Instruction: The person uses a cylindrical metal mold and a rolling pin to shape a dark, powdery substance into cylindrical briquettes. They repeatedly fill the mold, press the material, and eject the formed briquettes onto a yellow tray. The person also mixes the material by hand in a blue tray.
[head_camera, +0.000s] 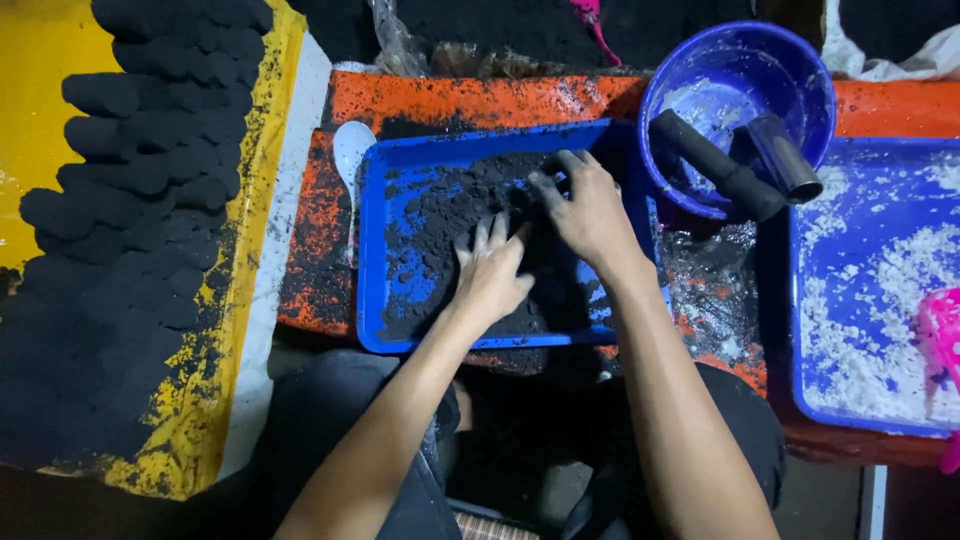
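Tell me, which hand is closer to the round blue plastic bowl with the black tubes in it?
The right hand. It rests on the black powder just left of the round blue plastic bowl. The left hand lies lower and farther left.

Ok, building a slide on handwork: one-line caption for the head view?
Both hands, left hand and right hand, press into black powder on a blue tray.

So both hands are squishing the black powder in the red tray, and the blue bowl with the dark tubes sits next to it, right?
Almost. The tray is blue, not red; only the board under it is orange-red. The head view shows the left hand and right hand pressing into the black powder in that blue tray, and the blue bowl with the dark tubes sits beside it.
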